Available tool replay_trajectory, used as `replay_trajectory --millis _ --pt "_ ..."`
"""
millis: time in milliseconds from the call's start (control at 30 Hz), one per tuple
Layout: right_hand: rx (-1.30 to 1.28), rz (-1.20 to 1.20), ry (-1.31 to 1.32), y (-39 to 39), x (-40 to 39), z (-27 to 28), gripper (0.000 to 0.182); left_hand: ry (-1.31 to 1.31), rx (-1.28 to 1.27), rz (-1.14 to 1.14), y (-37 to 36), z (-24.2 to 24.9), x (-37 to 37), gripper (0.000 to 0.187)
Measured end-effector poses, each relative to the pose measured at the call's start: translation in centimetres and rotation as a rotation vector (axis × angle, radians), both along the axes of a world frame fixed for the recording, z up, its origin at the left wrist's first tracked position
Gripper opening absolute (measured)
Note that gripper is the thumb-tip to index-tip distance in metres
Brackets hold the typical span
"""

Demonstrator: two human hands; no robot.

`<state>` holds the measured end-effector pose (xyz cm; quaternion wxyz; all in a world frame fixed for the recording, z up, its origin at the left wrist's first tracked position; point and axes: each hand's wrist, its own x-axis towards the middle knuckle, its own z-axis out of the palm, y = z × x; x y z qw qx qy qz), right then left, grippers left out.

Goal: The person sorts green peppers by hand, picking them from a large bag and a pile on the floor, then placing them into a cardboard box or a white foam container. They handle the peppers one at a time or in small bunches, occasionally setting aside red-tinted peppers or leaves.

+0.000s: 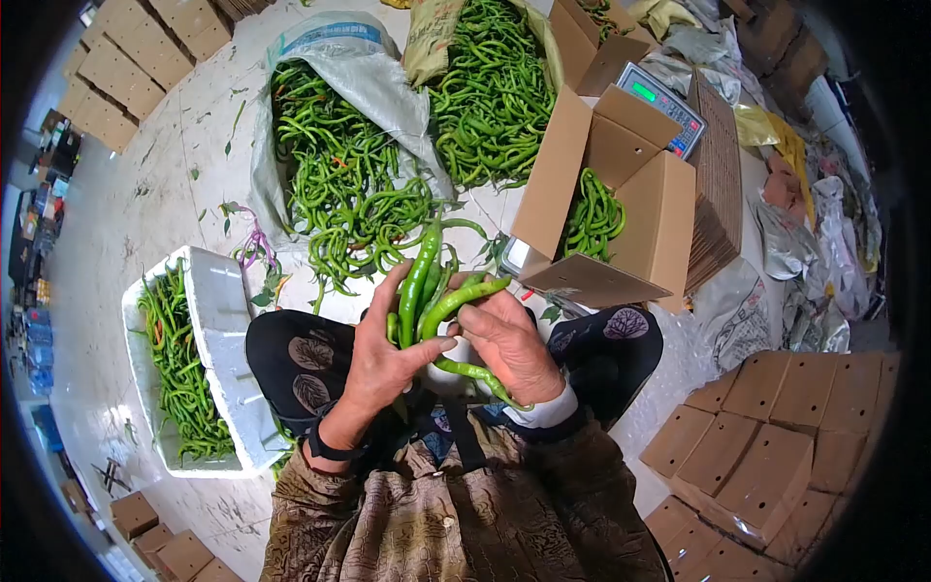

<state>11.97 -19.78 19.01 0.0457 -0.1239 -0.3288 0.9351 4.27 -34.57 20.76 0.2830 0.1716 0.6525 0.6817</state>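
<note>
Several long green chili peppers point(419, 281) are bunched between my two hands, above my lap. My left hand point(376, 351) is curled round the upright ones, its thumb pointing inward. My right hand point(512, 341) pinches a curved pepper point(465, 303) under its thumb, and another pepper point(475, 372) sticks out below that hand. Just beyond lies a spread of loose peppers point(354, 223) spilling from a whitish woven sack point(412, 145). Ahead to the right, an open cardboard box point(640, 218) holds more peppers point(592, 218) at its bottom.
A white foam box point(218, 339) of peppers stands at left. Behind are a tan sack point(432, 44) of peppers and a digital scale display point(659, 102). Flattened cardboard point(716, 194), plastic bags point(829, 242) and closed cartons point(766, 456) line the right side.
</note>
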Motion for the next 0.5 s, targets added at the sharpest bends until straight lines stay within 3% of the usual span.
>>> replay_trajectory --millis 33,133,200,367,433,500 --pt "0.102 0.040 -0.012 0.1 0.1 -0.3 0.034 0.134 -0.094 -0.028 -0.3 -0.6 0.2 0.092" --pt "0.205 0.062 -0.066 0.4 0.1 0.3 0.028 0.212 -0.165 -0.044 -0.8 -1.0 0.6 0.094" --pt "0.239 0.092 -0.083 0.7 0.4 0.3 0.026 -0.031 -0.092 -0.022 -1.1 -0.3 0.6 0.095" --pt "0.207 0.146 -0.062 0.8 0.5 -0.3 0.024 -0.060 0.002 0.003 -2.4 -2.5 0.4 0.089" --pt "0.198 0.148 -0.050 0.9 0.5 -0.3 0.023 -0.449 0.259 0.102 -2.8 -3.0 0.4 0.084" --pt "0.155 -0.061 -0.123 1.7 0.3 0.5 0.019 -0.517 0.381 0.189 -2.8 -3.0 0.1 0.065"
